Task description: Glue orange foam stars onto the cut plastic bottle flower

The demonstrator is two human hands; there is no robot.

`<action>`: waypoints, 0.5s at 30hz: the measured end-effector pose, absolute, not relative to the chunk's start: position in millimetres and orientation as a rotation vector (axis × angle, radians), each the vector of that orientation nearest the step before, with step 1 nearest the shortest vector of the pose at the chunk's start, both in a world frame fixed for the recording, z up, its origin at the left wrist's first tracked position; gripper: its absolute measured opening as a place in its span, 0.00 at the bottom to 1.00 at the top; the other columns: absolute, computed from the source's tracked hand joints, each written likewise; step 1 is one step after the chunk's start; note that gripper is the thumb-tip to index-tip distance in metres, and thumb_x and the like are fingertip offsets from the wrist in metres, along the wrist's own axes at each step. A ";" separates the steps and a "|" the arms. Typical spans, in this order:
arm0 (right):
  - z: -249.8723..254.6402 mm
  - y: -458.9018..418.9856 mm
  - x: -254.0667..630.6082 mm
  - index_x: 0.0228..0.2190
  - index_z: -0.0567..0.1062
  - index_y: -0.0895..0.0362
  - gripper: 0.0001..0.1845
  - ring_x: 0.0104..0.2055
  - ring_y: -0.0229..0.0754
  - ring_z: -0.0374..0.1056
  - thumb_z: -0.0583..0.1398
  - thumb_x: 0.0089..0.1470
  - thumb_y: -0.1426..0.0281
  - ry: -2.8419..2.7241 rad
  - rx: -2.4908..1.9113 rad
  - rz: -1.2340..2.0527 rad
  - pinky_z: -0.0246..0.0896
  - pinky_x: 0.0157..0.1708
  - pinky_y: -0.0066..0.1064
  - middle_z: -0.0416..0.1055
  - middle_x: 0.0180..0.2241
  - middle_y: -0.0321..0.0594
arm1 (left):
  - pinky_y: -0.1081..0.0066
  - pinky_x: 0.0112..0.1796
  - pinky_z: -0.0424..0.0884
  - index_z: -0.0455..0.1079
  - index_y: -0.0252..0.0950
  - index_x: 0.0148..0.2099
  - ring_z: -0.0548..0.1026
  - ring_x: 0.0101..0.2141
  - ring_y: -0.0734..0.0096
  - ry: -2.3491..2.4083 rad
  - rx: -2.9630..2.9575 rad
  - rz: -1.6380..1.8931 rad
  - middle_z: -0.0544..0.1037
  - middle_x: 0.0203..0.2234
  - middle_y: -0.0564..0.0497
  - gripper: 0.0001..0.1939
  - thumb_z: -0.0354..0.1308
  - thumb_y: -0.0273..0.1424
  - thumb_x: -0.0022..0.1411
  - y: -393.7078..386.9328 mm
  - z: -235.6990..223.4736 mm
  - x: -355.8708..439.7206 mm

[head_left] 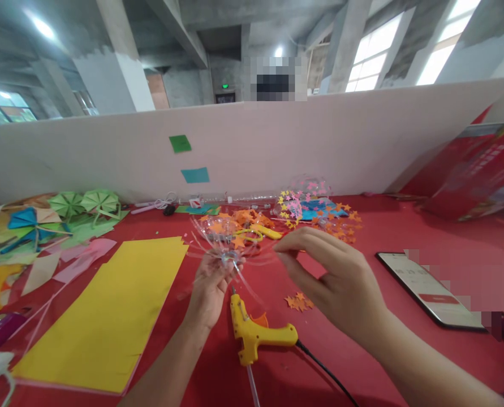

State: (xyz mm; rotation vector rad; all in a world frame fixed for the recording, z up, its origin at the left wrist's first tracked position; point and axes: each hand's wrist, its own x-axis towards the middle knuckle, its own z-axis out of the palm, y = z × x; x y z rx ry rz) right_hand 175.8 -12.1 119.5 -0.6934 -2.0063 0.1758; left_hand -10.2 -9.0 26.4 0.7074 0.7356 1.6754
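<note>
My left hand (211, 288) grips a clear plastic bottle piece cut into thin strips (230, 259) that fan outward. An orange paper star (238, 243) shows at one of its upper strips. To the right, my right hand (332, 277) is raised with thumb and forefinger pinched beside the strip ends; whatever is between the fingertips is too small to make out. Just below the left hand lies a yellow hot glue gun (260, 334), its nozzle toward the plastic piece. A small pile of orange stars (298, 302) rests between the glue gun and my right hand.
Yellow paper sheets (107, 305) cover the left of the red table. Behind are yellow scissors (266, 232) and plastic pieces with pink and yellow stars (294, 206). A phone (430, 291) lies right. A white partition (243, 147) stands behind.
</note>
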 end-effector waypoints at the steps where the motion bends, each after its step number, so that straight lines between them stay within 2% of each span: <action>1: 119.2 -15.6 174.4 0.31 0.71 0.56 0.08 0.31 0.37 0.67 0.54 0.55 0.78 -1.990 -0.662 0.182 0.63 0.32 0.27 0.71 0.28 0.38 | 0.71 0.41 0.72 0.68 0.37 0.35 0.78 0.34 0.72 0.739 0.721 1.671 0.79 0.30 0.54 0.13 0.67 0.24 0.47 -9.1 26.0 -9.5; 6: 104.8 -24.4 160.5 0.36 0.70 0.57 0.08 0.37 0.36 0.69 0.54 0.56 0.79 -2.058 -0.549 0.296 0.65 0.34 0.25 0.74 0.36 0.40 | 0.74 0.38 0.70 0.67 0.38 0.38 0.77 0.33 0.75 0.755 0.758 1.684 0.78 0.31 0.55 0.16 0.66 0.23 0.47 -9.6 23.5 -5.6; 12: 84.1 -18.6 146.4 0.39 0.70 0.58 0.08 0.34 0.39 0.71 0.54 0.57 0.77 -2.142 -0.583 0.230 0.67 0.34 0.28 0.75 0.33 0.42 | 0.74 0.36 0.67 0.63 0.39 0.39 0.74 0.31 0.75 0.812 0.801 1.639 0.76 0.29 0.57 0.17 0.65 0.25 0.47 -10.0 22.5 -3.4; 15: 81.7 -18.1 145.2 0.36 0.72 0.59 0.08 0.35 0.40 0.71 0.53 0.59 0.76 -2.164 -0.526 0.161 0.67 0.35 0.29 0.75 0.34 0.44 | 0.74 0.34 0.65 0.62 0.38 0.39 0.74 0.30 0.76 0.817 0.813 1.639 0.76 0.29 0.57 0.17 0.65 0.24 0.48 -11.0 24.0 -2.1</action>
